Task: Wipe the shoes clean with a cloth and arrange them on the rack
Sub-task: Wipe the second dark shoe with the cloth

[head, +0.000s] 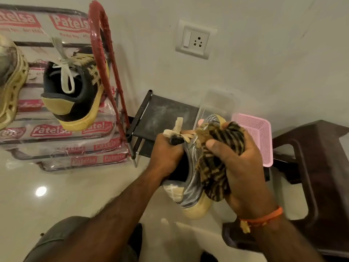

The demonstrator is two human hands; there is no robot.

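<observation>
The left hand (pixel 166 152) grips the silver sneaker (pixel 190 184) at its opening, by the laces. The shoe is held up over the shiny floor (pixel 56 195), its long side running from near the person toward the wall, heel closest, toe pointing away. The right hand (pixel 243 167) squeezes a striped cloth (pixel 217 167) against the shoe's right side. A black and yellow sneaker (pixel 75 91) sits on the rack (pixel 105 53) to the left.

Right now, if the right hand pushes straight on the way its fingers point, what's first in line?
The right hand already presses the striped cloth against the silver shoe, so those come first. Beyond them probably the left hand; depth unclear.
</observation>
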